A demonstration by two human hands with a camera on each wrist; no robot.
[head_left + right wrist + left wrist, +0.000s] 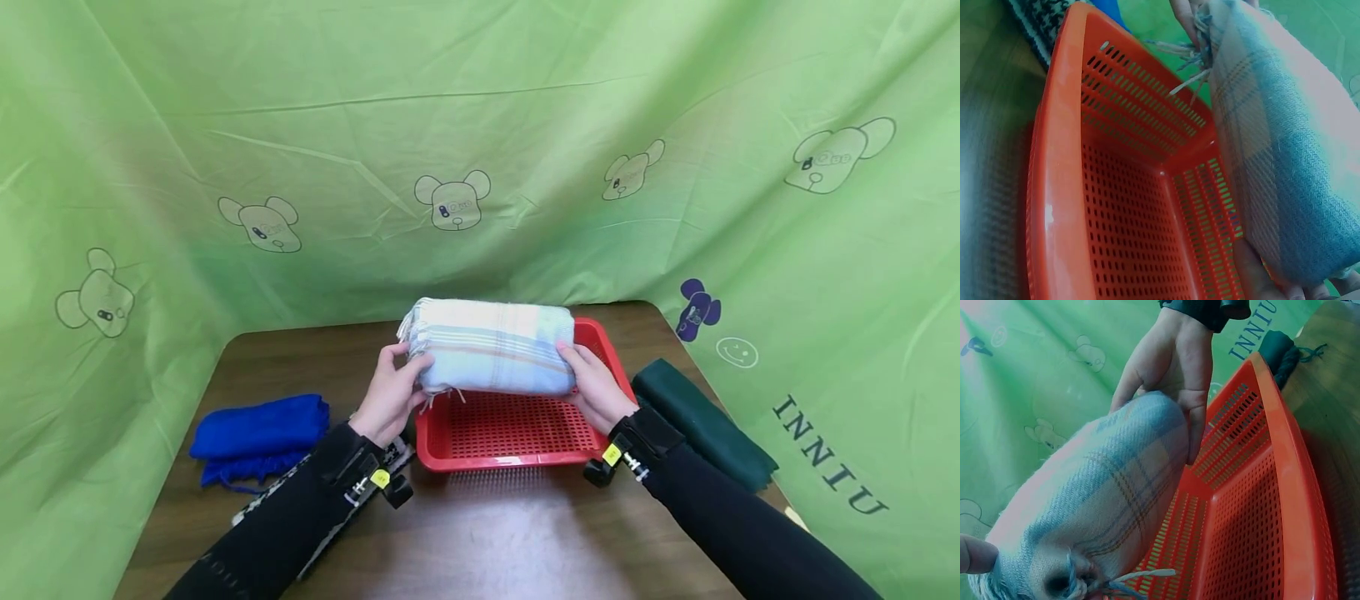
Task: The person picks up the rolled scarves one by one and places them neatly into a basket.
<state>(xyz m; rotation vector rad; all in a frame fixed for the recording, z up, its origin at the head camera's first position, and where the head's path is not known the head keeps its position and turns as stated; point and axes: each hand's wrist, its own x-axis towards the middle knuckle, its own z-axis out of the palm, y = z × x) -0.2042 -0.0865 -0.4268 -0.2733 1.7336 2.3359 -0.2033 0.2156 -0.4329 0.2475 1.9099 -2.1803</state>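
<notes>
A folded plaid scarf in pale blue and white, with thin brown stripes and a fringe, is held up over a red plastic basket. My left hand grips its fringed left end, thumb on the near face. At the other end, my right hand holds the smooth folded side, thumb on top and fingers underneath. From the left wrist, the scarf looks like a thick roll, with loose fringe strands dangling. The perforated basket floor shows bare in the right wrist view.
A folded blue fringed cloth lies on the wooden table at the left. Under my left forearm is a black-and-white patterned cloth, partly hidden. A rolled dark green cloth lies right of the basket. Green curtain surrounds the table.
</notes>
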